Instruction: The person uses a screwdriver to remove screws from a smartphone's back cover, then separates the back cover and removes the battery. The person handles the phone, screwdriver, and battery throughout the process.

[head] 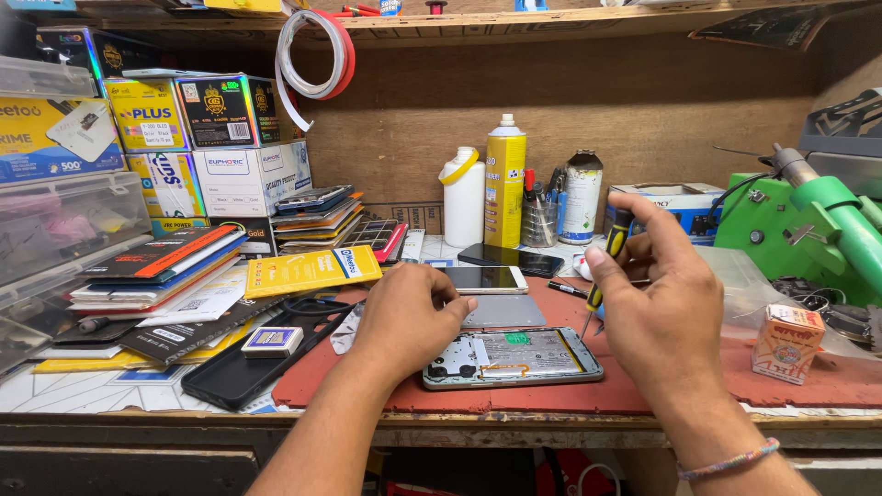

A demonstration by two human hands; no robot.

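The counter is a worn wooden bench, its tiled top crowded with stock. On it lies a red work mat, and on the mat, near the front edge, an opened smartphone lies with its back cover off, battery and circuit board exposed. Just behind it rests a grey back panel, and further back two more phones, one white-edged, one dark.

At the right stands a green machine; at the left, stacked boxes and piles of flat packets. Against the back wall stand one white bottle, one yellow spray can and one pale tin. One black phone case lies at the left of the mat, and one small carton at the right.

The left hand lies curled over the top end of the opened smartphone, pressing it down; it grips nothing else. The right hand pinches a yellow-and-black screwdriver between fingers and thumb, tip angled down to the phone's upper right corner.

Judging from here, the tip could slip off a small screw and gouge the board or pierce the battery, since the driver stands tilted rather than straight. A loosened screw could also roll off the mat into the clutter.
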